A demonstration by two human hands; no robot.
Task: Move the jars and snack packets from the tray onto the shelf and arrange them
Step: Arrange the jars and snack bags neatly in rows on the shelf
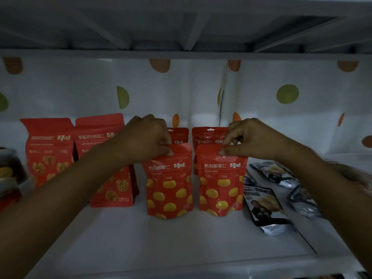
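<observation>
Two red chestnut packets stand upright side by side on the white shelf. My left hand pinches the top edge of the left chestnut packet. My right hand pinches the top edge of the right chestnut packet. Behind them stand two more small red packets, partly hidden. To the left stand two taller red walnut packets. A dark jar shows at the far left edge.
Several dark and silver snack packets lie flat on the shelf's right side. A white backing sheet with orange and green dots closes the rear. The upper shelf's underside hangs close overhead.
</observation>
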